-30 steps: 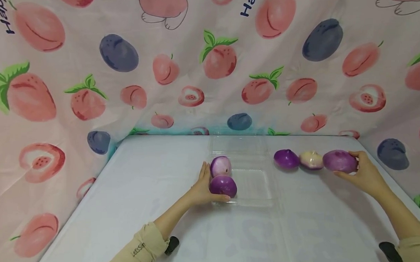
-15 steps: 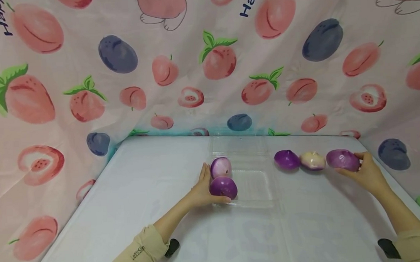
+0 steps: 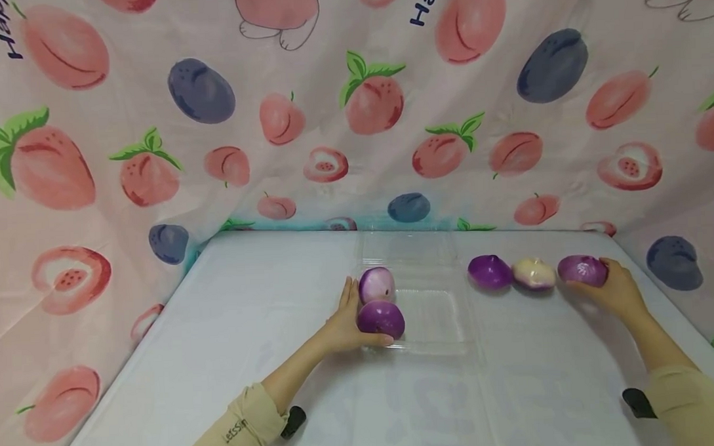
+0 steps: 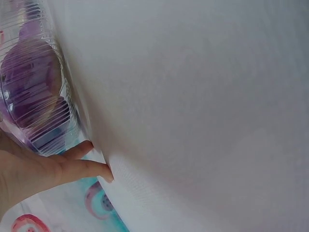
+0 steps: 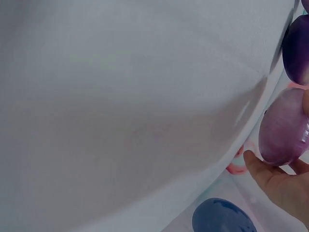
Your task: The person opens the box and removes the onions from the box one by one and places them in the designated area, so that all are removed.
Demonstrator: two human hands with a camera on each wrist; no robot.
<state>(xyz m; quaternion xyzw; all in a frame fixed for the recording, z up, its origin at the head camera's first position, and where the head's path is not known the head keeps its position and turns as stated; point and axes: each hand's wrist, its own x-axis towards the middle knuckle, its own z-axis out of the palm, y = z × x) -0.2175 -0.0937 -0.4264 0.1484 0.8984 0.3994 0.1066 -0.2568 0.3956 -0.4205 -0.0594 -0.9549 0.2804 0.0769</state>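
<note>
My right hand [image 3: 618, 288] holds a purple onion [image 3: 578, 270] at the right end of a row, thumb at its near side. In the right wrist view this onion [image 5: 283, 129] shows pale purple skin, with fingers around it. To its left sit a pale, yellowish-white onion [image 3: 534, 273] and a deep purple onion [image 3: 489, 272]. My left hand [image 3: 344, 325] rests against the left side of a clear plastic box [image 3: 434, 315], fingers straight, thumb along its front edge. Two onions stand in the box's left part: a whitish-purple one [image 3: 377, 284] behind a purple one [image 3: 381, 319].
The box's clear lid [image 3: 406, 247] lies folded open toward the back. A white cloth [image 3: 265, 285] covers the table, and a fruit-printed curtain [image 3: 304, 74] rises behind and at both sides.
My right hand has shifted the held onion slightly to the right, and a gap now separates it from the pale onion. The left hand keeps its place at the box.
</note>
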